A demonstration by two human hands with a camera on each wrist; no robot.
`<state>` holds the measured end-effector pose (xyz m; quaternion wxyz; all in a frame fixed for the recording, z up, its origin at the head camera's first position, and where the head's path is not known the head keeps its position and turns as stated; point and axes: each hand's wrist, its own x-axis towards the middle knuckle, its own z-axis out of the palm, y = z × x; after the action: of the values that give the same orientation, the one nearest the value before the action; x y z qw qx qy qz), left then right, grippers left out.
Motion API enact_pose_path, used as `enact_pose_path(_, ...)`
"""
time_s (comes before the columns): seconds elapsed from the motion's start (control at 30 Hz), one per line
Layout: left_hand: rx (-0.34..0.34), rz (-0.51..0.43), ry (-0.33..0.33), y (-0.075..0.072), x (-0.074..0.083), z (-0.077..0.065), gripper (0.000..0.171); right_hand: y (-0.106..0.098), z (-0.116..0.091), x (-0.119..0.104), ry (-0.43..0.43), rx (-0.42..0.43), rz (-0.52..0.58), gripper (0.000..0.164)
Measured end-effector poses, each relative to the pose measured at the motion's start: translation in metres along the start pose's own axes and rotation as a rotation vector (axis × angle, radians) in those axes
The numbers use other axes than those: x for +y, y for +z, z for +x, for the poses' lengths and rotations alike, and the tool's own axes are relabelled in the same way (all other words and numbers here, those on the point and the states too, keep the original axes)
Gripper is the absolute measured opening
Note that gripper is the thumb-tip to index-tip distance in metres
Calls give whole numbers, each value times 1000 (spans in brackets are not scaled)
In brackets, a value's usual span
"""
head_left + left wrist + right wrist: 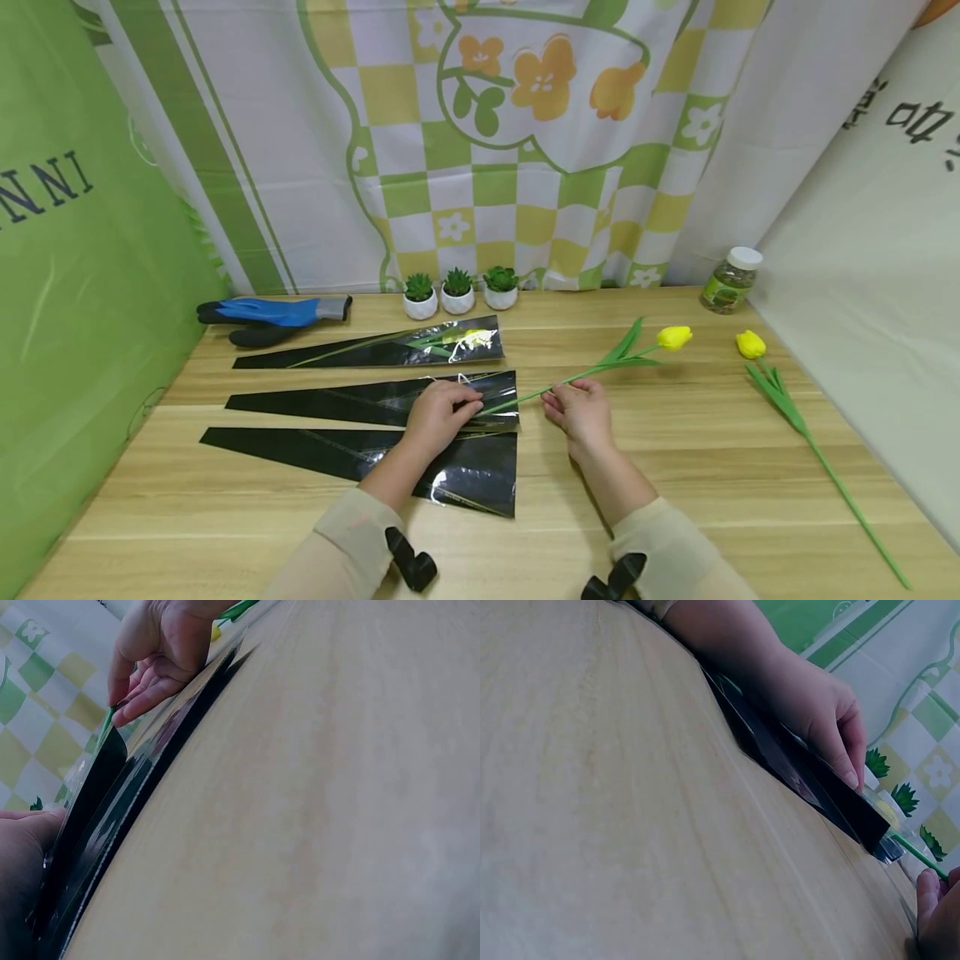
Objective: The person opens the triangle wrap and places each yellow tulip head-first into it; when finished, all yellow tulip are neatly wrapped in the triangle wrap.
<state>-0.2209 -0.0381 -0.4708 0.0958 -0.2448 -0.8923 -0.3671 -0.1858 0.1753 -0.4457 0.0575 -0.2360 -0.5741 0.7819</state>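
Observation:
My right hand (pixel 583 412) pinches the green stem of a yellow artificial tulip (pixel 675 337), its bloom pointing to the back right. The lower stem reaches left into the wide end of the middle black flower sleeve (pixel 337 403), which has a clear front. At that end my left hand (pixel 438 417) pinches the sleeve between thumb and fingers. The right wrist view shows the left thumb (pixel 841 766) on the sleeve's upper side, with the stem (pixel 922 857) running from the opening to the right fingers. The stem's lower end is hidden by the sleeve and left hand.
Behind lies a sleeve (pixel 352 354) with a yellow tulip inside; in front, another black sleeve (pixel 472 475). A second loose tulip (pixel 798 417) lies at the right. Several things line the back: blue-black gloves (pixel 277 312), small potted succulents (pixel 457 302) and a white-lidded jar (pixel 727 287).

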Motion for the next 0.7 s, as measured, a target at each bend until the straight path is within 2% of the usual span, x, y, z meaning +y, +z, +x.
enact_pose_path(0.13, -6, 2, -3, -1, 1, 0, 14, 4, -3, 0, 23, -22, -18, 29)
enact_pose_path(0.37, -8, 19, -2, 0, 0, 0, 14, 4, -7, -4, 68, -48, -50, 47)
enact_pose_path(0.7, -17, 32, 11, 0, 0, -1, 14, -2, -9, -10, 154, -110, -41, 52)
